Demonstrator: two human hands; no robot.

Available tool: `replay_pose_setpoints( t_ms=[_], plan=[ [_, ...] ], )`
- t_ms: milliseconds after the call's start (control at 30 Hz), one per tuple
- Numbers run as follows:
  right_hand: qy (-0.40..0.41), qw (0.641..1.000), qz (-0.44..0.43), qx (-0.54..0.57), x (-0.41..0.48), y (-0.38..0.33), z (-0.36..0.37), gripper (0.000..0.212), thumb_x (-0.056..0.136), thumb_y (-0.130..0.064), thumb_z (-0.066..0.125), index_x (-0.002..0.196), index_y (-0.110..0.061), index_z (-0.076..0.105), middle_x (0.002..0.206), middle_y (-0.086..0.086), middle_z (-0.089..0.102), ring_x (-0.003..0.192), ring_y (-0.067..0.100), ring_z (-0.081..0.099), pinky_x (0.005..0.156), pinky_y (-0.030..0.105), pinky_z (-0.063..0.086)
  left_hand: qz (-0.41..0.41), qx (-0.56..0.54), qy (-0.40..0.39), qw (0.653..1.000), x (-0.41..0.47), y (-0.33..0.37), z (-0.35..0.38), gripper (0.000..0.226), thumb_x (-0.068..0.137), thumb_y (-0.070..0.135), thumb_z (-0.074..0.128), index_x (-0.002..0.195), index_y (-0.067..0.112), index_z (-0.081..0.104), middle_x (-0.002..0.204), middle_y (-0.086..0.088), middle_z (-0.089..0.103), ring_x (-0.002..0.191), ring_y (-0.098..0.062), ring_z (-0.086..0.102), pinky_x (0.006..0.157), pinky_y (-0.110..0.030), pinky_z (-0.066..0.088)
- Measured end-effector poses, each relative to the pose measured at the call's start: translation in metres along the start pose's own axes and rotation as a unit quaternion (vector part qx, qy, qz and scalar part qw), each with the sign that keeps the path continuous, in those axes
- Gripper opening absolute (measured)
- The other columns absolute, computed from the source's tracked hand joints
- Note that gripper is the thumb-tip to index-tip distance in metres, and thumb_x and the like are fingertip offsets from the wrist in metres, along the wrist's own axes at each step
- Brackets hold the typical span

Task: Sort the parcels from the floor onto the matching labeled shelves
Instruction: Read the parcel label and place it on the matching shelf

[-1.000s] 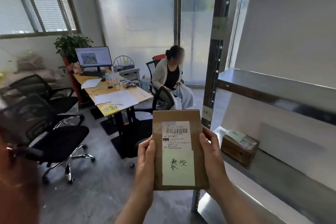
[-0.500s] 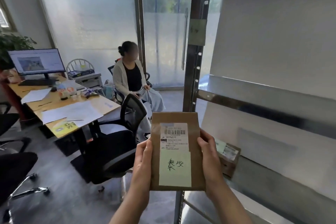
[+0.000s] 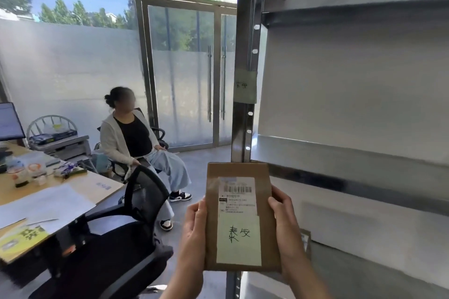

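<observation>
I hold a flat brown cardboard parcel [image 3: 264, 226] upright in front of me, between both hands. It carries a white barcode label and a pale green note with handwritten characters. My left hand [image 3: 194, 233] grips its left edge and my right hand [image 3: 285, 228] grips its right edge. Behind it rises the metal shelf post [image 3: 245, 128], with a green paper label [image 3: 245, 85] taped on at head height. The grey metal shelf [image 3: 364, 153] to the right of the post is bare at this level. A second brown parcel [image 3: 306, 241] peeks out on the lower shelf behind my right hand.
A black mesh office chair [image 3: 136, 226] stands close on my left. Beyond it a wooden desk [image 3: 73, 184] holds papers, cups and a monitor. A person [image 3: 136, 143] sits by the frosted glass doors [image 3: 192, 94]. Grey floor lies between the chair and the shelf post.
My view has swung right and upward toward the shelf unit. The post's green label has come into clear sight. The parcel stays held in both hands the same way.
</observation>
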State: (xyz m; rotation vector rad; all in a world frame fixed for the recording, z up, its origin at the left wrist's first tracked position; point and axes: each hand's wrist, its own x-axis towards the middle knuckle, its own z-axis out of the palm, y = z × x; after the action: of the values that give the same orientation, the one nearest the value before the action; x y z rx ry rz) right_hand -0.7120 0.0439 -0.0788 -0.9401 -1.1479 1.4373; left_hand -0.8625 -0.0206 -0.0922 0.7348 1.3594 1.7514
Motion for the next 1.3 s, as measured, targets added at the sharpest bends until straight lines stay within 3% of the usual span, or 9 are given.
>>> replay_pose_setpoints(
  t_ms=[67,167,300,633,900,1133,1200,1300],
  plan=[
    [0.016,1.000,-0.012,-0.013,0.001,-0.008,0.009,0.023,0.102,-0.032,0.045,0.122,-0.038,0.055,0.109,0.007,0.071,0.086,0.021,0.072,0.056,0.027,0.056,0.002,-0.006,-0.017,1.000,0.013,0.005,-0.002,0.029,0.103,0.046,0.047,0.106,0.023,0.065,0.083,-0.002,0.079,0.082,-0.023,0.074,0.067,-0.036,0.061],
    [0.047,0.998,-0.018,-0.030,0.002,-0.015,0.022,0.026,0.102,-0.034,0.043,0.126,-0.037,0.052,0.114,0.007,0.068,0.093,0.022,0.069,0.060,0.027,0.052,-0.003,-0.006,-0.040,0.999,0.033,0.013,-0.009,0.027,0.104,0.042,0.049,0.110,0.025,0.068,0.090,-0.002,0.080,0.096,-0.034,0.075,0.088,-0.058,0.060],
    [0.095,0.995,-0.022,-0.028,0.003,-0.015,0.037,0.026,0.101,-0.036,0.044,0.127,-0.036,0.051,0.116,0.011,0.066,0.099,0.028,0.069,0.068,0.034,0.054,-0.022,-0.020,-0.071,0.997,0.051,0.022,-0.015,0.027,0.103,0.036,0.051,0.114,0.022,0.070,0.101,-0.012,0.080,0.103,-0.040,0.073,0.094,-0.063,0.056],
    [0.178,0.984,-0.010,-0.023,0.000,-0.023,0.047,0.022,0.100,-0.041,0.047,0.120,-0.041,0.054,0.106,0.009,0.071,0.091,0.026,0.072,0.056,0.029,0.055,-0.050,-0.028,-0.159,0.986,0.075,0.021,-0.014,0.031,0.103,0.044,0.047,0.121,0.031,0.069,0.110,-0.010,0.078,0.105,-0.035,0.073,0.093,-0.063,0.057],
    [0.180,0.983,-0.020,-0.022,0.003,-0.032,0.038,0.022,0.098,-0.039,0.051,0.119,-0.038,0.057,0.111,0.011,0.071,0.099,0.031,0.071,0.073,0.040,0.059,-0.052,-0.032,-0.171,0.983,0.066,0.023,-0.006,0.031,0.104,0.047,0.045,0.120,0.032,0.066,0.113,-0.011,0.076,0.105,-0.034,0.073,0.094,-0.061,0.057],
    [0.182,0.983,-0.012,-0.005,0.000,-0.038,0.030,0.027,0.099,-0.039,0.048,0.125,-0.035,0.055,0.108,0.012,0.071,0.095,0.029,0.070,0.068,0.038,0.056,-0.030,-0.038,-0.197,0.979,0.059,0.030,-0.002,0.034,0.104,0.045,0.046,0.128,0.035,0.068,0.118,-0.002,0.077,0.108,-0.026,0.074,0.094,-0.053,0.059],
    [0.174,0.985,-0.011,0.009,-0.004,-0.050,0.025,0.027,0.100,-0.039,0.048,0.125,-0.033,0.055,0.106,0.012,0.072,0.091,0.028,0.070,0.068,0.037,0.056,-0.015,-0.044,-0.219,0.975,0.053,0.035,0.000,0.039,0.102,0.048,0.048,0.135,0.034,0.065,0.127,0.001,0.075,0.116,-0.022,0.072,0.100,-0.047,0.056],
    [0.163,0.986,-0.023,0.029,-0.013,-0.076,0.019,0.025,0.099,-0.037,0.050,0.122,-0.035,0.059,0.099,0.009,0.074,0.086,0.027,0.071,0.070,0.039,0.058,0.014,-0.062,-0.245,0.967,0.045,0.046,0.010,0.067,0.083,0.068,0.056,0.143,0.036,0.059,0.140,0.002,0.067,0.126,-0.022,0.066,0.109,-0.051,0.051]
  ],
)
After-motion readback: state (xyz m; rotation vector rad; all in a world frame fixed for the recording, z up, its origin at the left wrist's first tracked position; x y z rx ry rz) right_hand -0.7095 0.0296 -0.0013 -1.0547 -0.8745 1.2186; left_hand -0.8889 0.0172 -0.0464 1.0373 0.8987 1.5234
